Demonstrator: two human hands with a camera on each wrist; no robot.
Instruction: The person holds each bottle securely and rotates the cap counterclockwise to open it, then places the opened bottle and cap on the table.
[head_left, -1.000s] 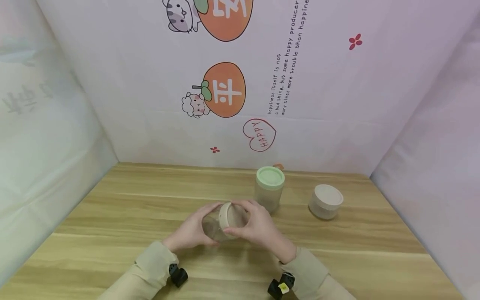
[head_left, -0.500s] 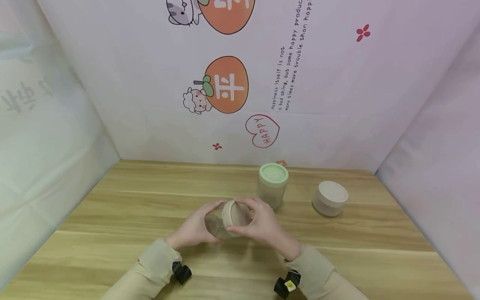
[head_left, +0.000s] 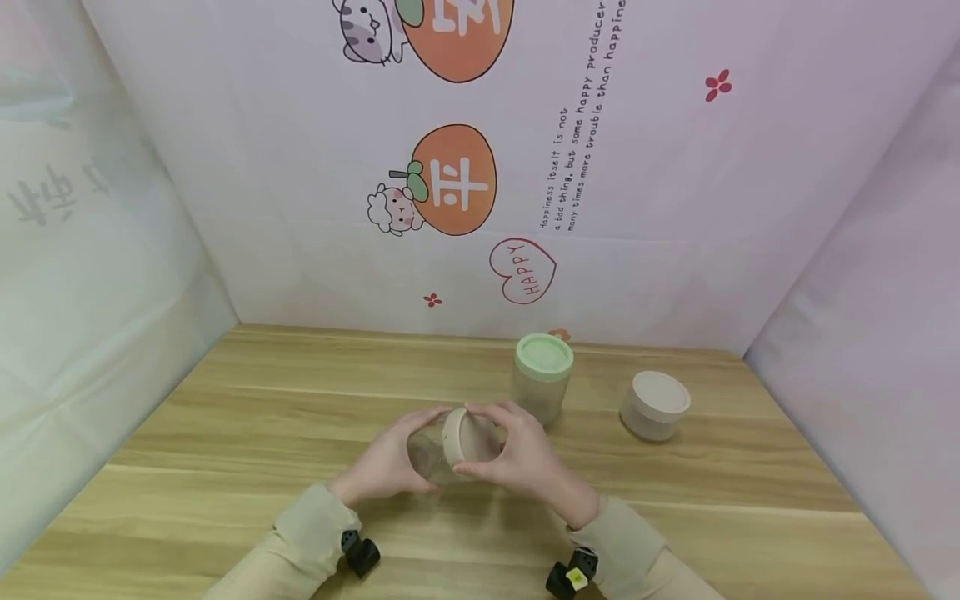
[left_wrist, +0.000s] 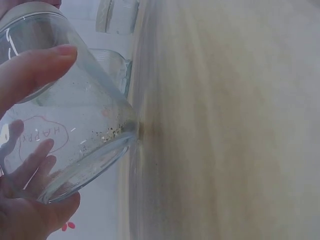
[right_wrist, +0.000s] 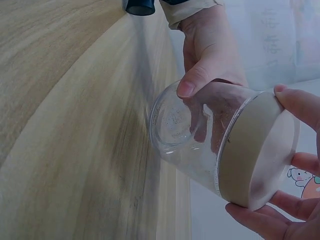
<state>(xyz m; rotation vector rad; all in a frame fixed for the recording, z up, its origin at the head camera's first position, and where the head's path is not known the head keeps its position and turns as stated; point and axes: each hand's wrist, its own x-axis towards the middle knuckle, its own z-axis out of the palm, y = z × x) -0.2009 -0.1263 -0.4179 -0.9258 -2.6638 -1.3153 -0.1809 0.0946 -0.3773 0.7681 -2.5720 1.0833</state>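
Observation:
My left hand [head_left: 384, 467] grips the clear glass body of a jar [head_left: 427, 457] just over the wooden table. The jar is tilted well over, with its beige lid [head_left: 476, 440] toward the right. Fingers and thumb of my right hand [head_left: 523, 454] hold the lid by its edge. The right wrist view shows the lid [right_wrist: 245, 155] seated on the jar's mouth, with the left thumb across the glass. Small brownish specks show near the base of the jar [left_wrist: 85, 107] in the left wrist view, the base's lower edge right at the tabletop.
Just beyond my right hand stands a taller jar with a pale green lid [head_left: 543, 357]. Farther right sits a short, wide jar with a whitish lid [head_left: 655, 404]. Printed white cloth [head_left: 615, 283] closes off the wooden table [head_left: 285, 400] at the back and both sides.

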